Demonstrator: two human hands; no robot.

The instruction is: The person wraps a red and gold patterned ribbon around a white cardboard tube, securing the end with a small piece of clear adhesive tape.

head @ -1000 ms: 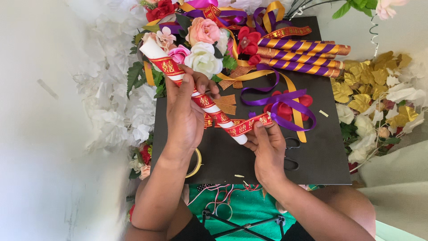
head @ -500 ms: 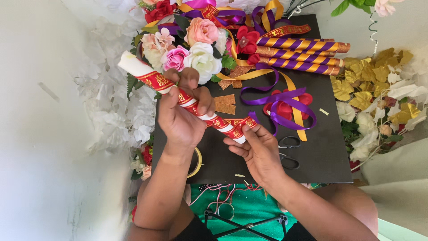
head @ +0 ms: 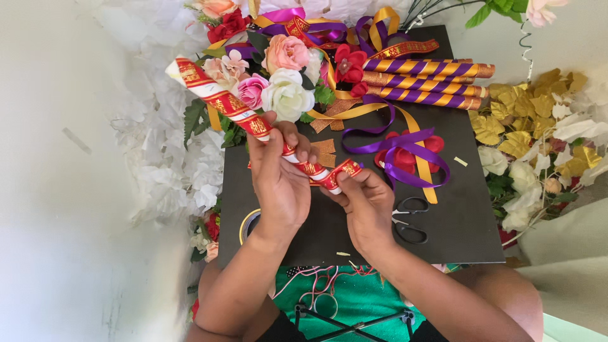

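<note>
Both hands hold a white stick (head: pixel 253 117) wrapped in red-gold ribbon (head: pixel 339 172) above the black surface (head: pixel 468 221). Left hand (head: pixel 278 183) fingers close around its middle, hiding it; right hand (head: pixel 367 206) fingers pinch the ribbon end. Scissors (head: pixel 408 218) lie partly covered.

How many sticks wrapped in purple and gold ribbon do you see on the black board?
3, side by side at the black board's top right: top stick, middle stick, bottom stick. More may hide under the flowers.

Glossy red-and-gold ribbon (head: pixel 229 105) wraps a white tube (head: pixel 174 68) (paper, seemingly) above a matt black board (head: pixel 468 215).
</note>
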